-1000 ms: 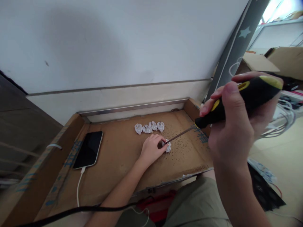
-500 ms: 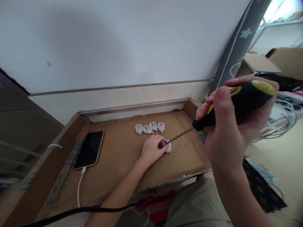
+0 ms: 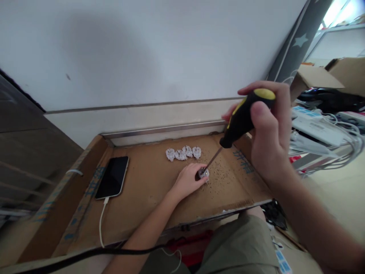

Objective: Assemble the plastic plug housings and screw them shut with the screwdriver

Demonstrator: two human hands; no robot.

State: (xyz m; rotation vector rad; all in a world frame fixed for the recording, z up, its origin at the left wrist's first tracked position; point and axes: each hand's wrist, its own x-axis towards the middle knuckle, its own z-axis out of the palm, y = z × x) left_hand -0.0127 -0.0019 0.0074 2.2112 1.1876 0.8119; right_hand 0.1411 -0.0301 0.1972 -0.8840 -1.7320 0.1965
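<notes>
My right hand [image 3: 268,133] is wrapped round the black and yellow handle of a screwdriver [image 3: 242,116]. The shaft slants down to the left, and its tip meets a small clear plastic plug [image 3: 204,173]. Thumb and fingers of my left hand [image 3: 189,179] pinch that plug against the cardboard. Behind it stands a row of several similar clear plugs [image 3: 186,151], metal pins pointing up. Many tiny dark screws or bits [image 3: 219,175] lie scattered to the right of the held plug; they are too small to tell apart.
A cardboard sheet [image 3: 137,213] with raised side edges forms the work surface. At its left lies a phone [image 3: 112,177] with a white charging cable [image 3: 101,224]. A black cable [image 3: 85,253] crosses the front. White cables [image 3: 342,152] and boxes are piled at right.
My right hand has moved left and the screwdriver has swung steeper, its tip staying at the plug. My left hand still holds the plug. The view has shifted slightly.
</notes>
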